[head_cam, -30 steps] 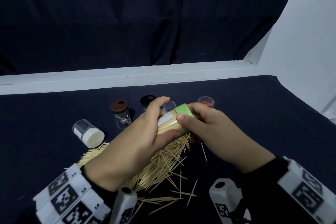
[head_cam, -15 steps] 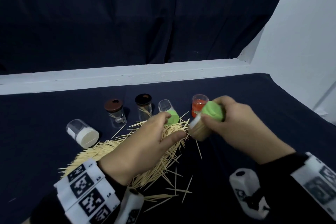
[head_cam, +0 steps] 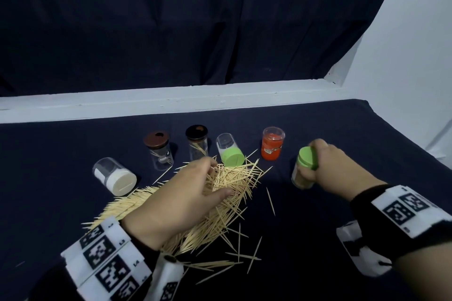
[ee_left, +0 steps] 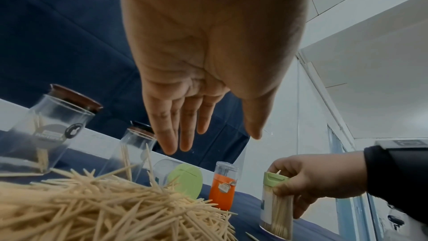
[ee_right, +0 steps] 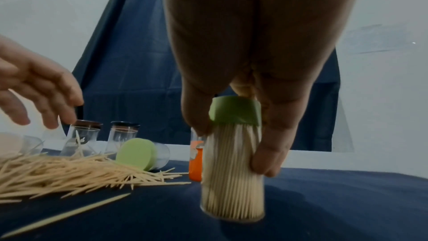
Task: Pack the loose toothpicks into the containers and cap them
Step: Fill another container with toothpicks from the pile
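Item: full container (head_cam: pixel 304 169) — clear tube packed tight with toothpicks, green cap (ee_right: pixel 235 110) on. The right hand (head_cam: pixel 335 168) has fingers and thumb curled round its cap and upper wall; base at or just above the tabletop (head_cam: pixel 342 129), right of the red container (head_cam: pixel 272 143). Contact cannot be told.

Item: loose toothpicks (head_cam: pixel 220 193) — a large heap at centre, strays scattered toward the near edge.

Item: left hand (head_cam: pixel 181 200) — over the heap, fingers straight and slightly spread, holding nothing visible.

Item: other containers — two upright clear jars with dark lids (head_cam: pixel 156 139), (head_cam: pixel 196 132), a few picks in each; a green-capped tube (head_cam: pixel 230 153) on its side at the heap's far edge; a white-capped tube (head_cam: pixel 115 176) on its side at left.

Step in hand, as judged: one container filled and capped, being set down; most of the pile remains unpacked. The next move calls for releasing the tube upright, then gathering an aligned bundle and uncapping an empty tube.

Views: the right wrist view shows the dense, parallel packing — the head view shows only a tan blur there. The left wrist view shows the open palm and what looks like a pick tip at the cap's top. Only the head view shows the white-capped tube clearly and the pile's extent.
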